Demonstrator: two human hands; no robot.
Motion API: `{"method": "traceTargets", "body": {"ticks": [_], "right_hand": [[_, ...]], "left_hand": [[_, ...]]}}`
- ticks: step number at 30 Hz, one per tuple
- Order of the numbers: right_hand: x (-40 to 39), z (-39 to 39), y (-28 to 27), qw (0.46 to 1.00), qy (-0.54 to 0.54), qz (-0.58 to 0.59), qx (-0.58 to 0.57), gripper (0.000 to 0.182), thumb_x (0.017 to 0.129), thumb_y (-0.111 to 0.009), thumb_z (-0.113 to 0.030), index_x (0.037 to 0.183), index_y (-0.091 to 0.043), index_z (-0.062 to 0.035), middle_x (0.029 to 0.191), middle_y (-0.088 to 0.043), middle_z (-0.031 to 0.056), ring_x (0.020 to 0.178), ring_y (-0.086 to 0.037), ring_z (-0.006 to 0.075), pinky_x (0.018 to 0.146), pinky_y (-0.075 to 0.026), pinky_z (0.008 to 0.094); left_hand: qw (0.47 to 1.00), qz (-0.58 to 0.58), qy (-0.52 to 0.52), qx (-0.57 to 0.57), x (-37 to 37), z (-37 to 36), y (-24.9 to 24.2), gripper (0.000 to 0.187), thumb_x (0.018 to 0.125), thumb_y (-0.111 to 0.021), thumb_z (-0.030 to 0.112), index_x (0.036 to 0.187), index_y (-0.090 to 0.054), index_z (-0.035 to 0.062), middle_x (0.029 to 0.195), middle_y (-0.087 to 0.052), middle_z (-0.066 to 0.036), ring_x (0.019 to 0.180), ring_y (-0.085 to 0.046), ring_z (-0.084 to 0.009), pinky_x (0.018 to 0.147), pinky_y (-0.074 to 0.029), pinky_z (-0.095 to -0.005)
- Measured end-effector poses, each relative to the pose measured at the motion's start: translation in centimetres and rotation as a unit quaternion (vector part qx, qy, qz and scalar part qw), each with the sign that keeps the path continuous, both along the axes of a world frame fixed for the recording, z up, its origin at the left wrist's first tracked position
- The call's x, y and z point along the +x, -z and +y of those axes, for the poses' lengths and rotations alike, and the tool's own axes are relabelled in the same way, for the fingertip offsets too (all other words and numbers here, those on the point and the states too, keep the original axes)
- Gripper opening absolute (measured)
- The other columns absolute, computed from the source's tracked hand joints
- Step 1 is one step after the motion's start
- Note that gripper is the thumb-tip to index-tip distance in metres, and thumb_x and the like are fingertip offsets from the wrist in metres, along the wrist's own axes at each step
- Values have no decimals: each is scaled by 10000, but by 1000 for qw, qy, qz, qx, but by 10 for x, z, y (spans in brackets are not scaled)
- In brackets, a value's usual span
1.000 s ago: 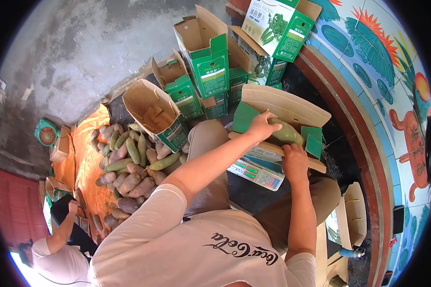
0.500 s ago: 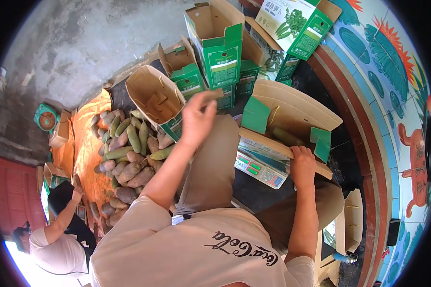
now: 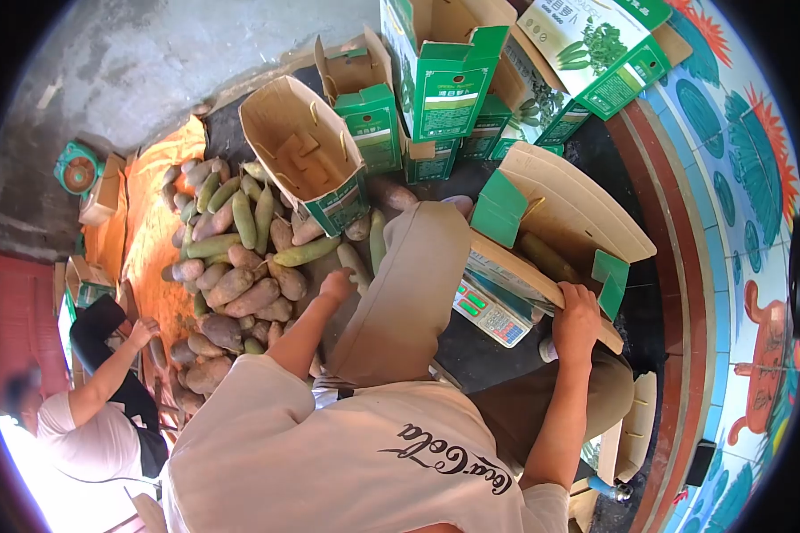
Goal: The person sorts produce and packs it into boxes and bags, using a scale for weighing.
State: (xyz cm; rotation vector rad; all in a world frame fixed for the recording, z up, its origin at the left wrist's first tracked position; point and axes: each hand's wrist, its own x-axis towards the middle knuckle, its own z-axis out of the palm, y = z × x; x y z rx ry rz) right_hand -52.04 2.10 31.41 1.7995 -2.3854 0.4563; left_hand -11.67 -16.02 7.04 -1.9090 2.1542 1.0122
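Observation:
My left hand (image 3: 336,286) is low over the radish pile, against or just beside a pale radish (image 3: 354,265); its fingers are too foreshortened to tell whether they grip it. My right hand (image 3: 578,315) is closed over the near edge of an open cardboard box (image 3: 587,200), with green flaps and one radish (image 3: 547,258) inside. This box sits at a digital scale (image 3: 492,313) with lit green displays. Left of my knee, the pile holds several green and purplish radishes (image 3: 244,298). An open carton (image 3: 280,133) stands at the pile's far side.
More green-and-white cartons (image 3: 453,98) stand together at the back. An orange sheet (image 3: 142,222) lies under the pile, and a teal round device (image 3: 78,169) stands by the wall. At the left, another person (image 3: 98,413) reaches toward the pile. A curved brick edge (image 3: 684,311) borders the right.
My left hand has moved from beside the open carton down to the radishes near my knee. My right hand stays on the box edge. The view has shifted slightly.

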Motion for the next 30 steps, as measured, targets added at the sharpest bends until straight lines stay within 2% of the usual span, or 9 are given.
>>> {"method": "traceTargets", "body": {"ticks": [1,4,10,13,16,19,22,25,30], "right_hand": [[0,-1,0,1000,1,1,0,360,652,-595,72,985,-629,-60,899,-605,105,872,-564,318,772,-465,410],[0,-2,2,1000,3,0,-3,365,646,-591,83,982,-628,-55,900,-605,107,875,-564,322,770,-466,416],[2,-4,2,1000,9,4,-6,366,650,-590,84,985,-627,-59,907,-613,110,882,-573,327,770,-470,415],[2,-5,4,1000,17,7,-5,353,660,-585,77,983,-628,-60,918,-620,111,879,-581,331,767,-474,414],[3,-7,5,1000,22,8,-5,357,645,-593,68,975,-629,-63,918,-622,102,876,-581,323,765,-471,415],[6,-9,3,1000,24,6,-6,362,629,-594,67,966,-628,-62,915,-623,100,875,-582,319,766,-468,418],[7,-11,2,1000,30,6,-4,353,624,-596,66,951,-630,-61,904,-626,103,868,-586,322,766,-468,418],[7,-12,3,999,36,8,-7,334,627,-603,59,936,-637,-63,892,-630,104,859,-592,324,765,-471,417],[8,-15,3,999,41,14,-8,305,637,-615,43,920,-645,-67,894,-638,102,860,-599,323,763,-477,414]], "left_hand": [[999,-26,-8,46,-1,5,11,462,760,-673,232,1204,-589,138,1159,-618,-169,1075,-591,-327,934,-468,-420],[993,-67,30,90,-5,16,33,560,750,-674,228,1287,-526,164,1239,-571,-157,1148,-550,-321,977,-445,-408],[991,-81,95,48,-17,22,42,659,747,-667,200,1360,-426,183,1397,-391,-135,1269,-410,-340,1004,-416,-417],[984,-118,117,56,-25,16,52,676,746,-670,198,1370,-408,190,1421,-355,-123,1268,-405,-329,995,-421,-419],[985,-123,71,99,-30,13,57,717,756,-662,197,1406,-363,234,1469,-295,-115,1309,-367,-330,1014,-410,-414],[990,-110,-39,84,-32,15,70,756,771,-649,197,1437,-305,294,1516,-221,-132,1355,-315,-339,1039,-389,-429],[977,-104,-78,170,-35,11,64,775,784,-635,220,1453,-262,339,1538,-161,-170,1381,-267,-365,1062,-364,-446],[977,-118,-53,168,-34,10,76,797,792,-632,259,1467,-220,358,1534,-147,-201,1373,-272,-391,1065,-357,-454],[967,-133,-82,202,-41,1,78,832,803,-629,302,1477,-151,397,1533,-133,-222,1365,-283,-406,1053,-367,-462]]}}
